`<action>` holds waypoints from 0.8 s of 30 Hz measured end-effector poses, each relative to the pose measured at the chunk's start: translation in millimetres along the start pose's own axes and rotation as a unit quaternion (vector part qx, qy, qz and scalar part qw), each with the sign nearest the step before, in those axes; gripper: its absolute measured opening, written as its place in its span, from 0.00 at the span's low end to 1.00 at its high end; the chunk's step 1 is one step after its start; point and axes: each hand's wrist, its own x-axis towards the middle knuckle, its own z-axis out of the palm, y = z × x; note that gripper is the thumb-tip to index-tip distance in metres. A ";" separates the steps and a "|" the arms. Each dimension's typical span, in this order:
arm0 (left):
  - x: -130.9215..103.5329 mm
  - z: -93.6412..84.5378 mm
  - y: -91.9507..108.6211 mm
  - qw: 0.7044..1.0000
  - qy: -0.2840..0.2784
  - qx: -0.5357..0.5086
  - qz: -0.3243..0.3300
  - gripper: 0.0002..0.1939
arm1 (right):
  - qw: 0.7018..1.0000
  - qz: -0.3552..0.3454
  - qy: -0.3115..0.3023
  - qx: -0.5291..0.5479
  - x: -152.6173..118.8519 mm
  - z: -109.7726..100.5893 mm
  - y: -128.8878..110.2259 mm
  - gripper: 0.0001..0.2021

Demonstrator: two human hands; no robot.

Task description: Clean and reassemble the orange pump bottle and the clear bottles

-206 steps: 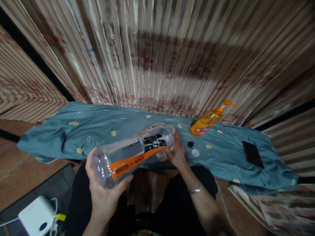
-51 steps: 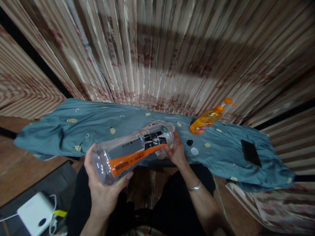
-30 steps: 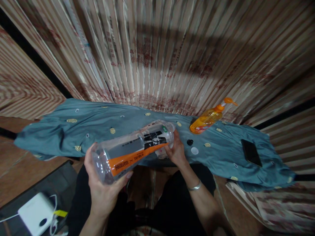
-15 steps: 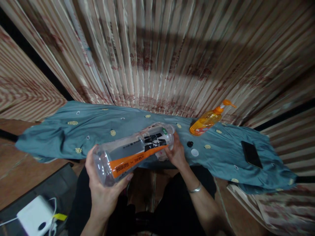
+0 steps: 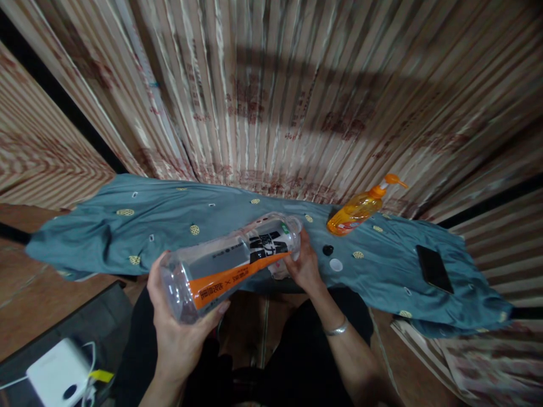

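Striped, pleated curtains (image 5: 263, 85) with reddish print fill the upper half of the frame, and below them one blue-green cloth (image 5: 165, 198) dotted with yellow pineapple prints covers a long surface from left to right. One large clear bottle (image 5: 224, 265), bearing an orange band and black lettering, lies slantwise near the centre of the frame over the cloth's front edge, its base toward the lower left and its neck toward the upper right; whether it touches the cloth cannot be told. Two hands hold it: the left hand (image 5: 182, 330) is spread around the base, the thumb along the underside, and the right hand (image 5: 305, 265) is curled narrowly at the neck. One silver bracelet (image 5: 338, 327) rings the right wrist. Just right of that hand, on the cloth, lie two small pieces, one black piece (image 5: 328, 249) and one white disc (image 5: 336, 265), near each other. Beyond them, right of centre, is one pump bottle (image 5: 355, 216) of orange-yellow liquid with an orange pump. Farther out, one dark flat slab (image 5: 434, 268) like a phone lies at the right. Two dark-clothed legs (image 5: 314, 350) show at the bottom centre. At the lower left, one white box (image 5: 59, 372) with white cable and one yellow tag (image 5: 102, 375) rests on a dark tabletop (image 5: 80, 325).
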 end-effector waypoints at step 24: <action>-0.1 -0.5 -4.0 1.000 0.000 -0.007 0.001 0.65 | 1.000 0.012 -0.005 0.022 -0.1 -0.7 2.4 0.43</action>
